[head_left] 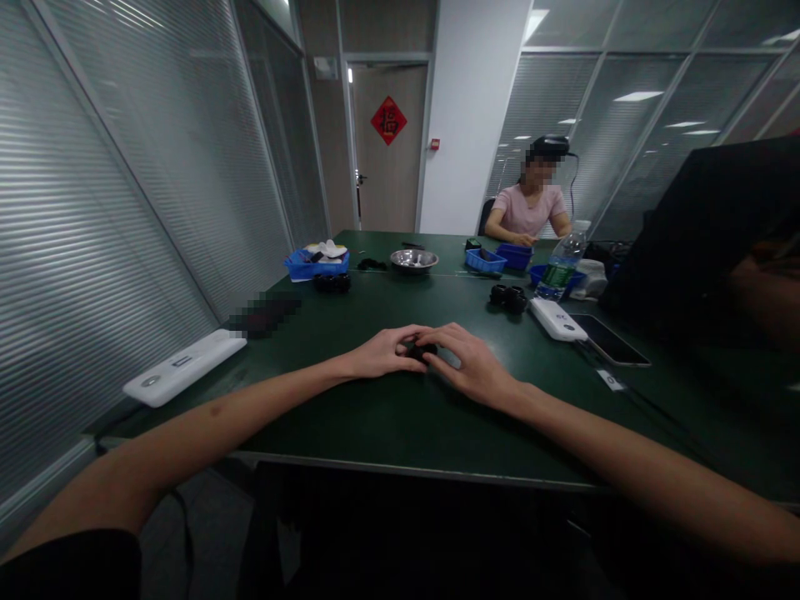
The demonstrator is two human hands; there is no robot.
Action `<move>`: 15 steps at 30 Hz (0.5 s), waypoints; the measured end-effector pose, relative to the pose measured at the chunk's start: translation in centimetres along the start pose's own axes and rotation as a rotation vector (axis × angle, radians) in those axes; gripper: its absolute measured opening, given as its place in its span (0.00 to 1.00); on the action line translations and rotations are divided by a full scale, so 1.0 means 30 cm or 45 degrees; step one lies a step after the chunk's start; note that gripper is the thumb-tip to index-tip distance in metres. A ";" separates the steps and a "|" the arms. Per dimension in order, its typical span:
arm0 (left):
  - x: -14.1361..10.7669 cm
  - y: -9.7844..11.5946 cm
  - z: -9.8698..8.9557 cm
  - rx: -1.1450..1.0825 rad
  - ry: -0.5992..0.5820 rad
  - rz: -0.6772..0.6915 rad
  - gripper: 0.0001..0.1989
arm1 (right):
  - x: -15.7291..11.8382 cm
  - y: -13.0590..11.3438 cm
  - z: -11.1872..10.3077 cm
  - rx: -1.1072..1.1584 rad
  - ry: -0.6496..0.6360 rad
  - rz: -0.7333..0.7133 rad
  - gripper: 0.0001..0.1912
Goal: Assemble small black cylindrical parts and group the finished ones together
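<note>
Pinching a small black object (422,352) between the fingertips of left hand (378,353) and right hand (470,360), on or just above the counter (375,425). Looks light and stiff, perhaps slippery, hardly fragile. Best held by opposite sides, with gentle pressure. Cannot tell its exact shape.

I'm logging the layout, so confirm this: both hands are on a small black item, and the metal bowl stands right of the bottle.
Not right: the head view shows the metal bowl left of the bottle. The left hand and right hand are on the small black item.
</note>
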State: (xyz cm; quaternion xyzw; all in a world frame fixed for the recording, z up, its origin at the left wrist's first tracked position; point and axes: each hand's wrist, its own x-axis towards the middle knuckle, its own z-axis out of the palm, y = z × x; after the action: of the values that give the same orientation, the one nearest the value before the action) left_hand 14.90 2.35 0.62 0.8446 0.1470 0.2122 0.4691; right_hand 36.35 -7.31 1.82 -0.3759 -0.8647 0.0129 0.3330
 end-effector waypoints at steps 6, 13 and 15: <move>0.002 0.012 0.001 -0.223 -0.114 -0.184 0.31 | -0.003 -0.004 0.000 0.025 0.014 0.003 0.12; 0.012 -0.009 -0.008 -0.386 -0.166 -0.269 0.31 | -0.008 0.000 0.008 0.085 0.022 -0.015 0.12; 0.014 -0.014 -0.009 -0.404 -0.172 -0.276 0.32 | -0.010 0.003 0.011 0.081 0.028 0.008 0.12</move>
State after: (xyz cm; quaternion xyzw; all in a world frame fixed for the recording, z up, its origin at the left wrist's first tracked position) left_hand 15.10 2.97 0.47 0.7515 0.1699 0.1239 0.6253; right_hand 36.36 -7.38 1.38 -0.3680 -0.8589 0.0374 0.3542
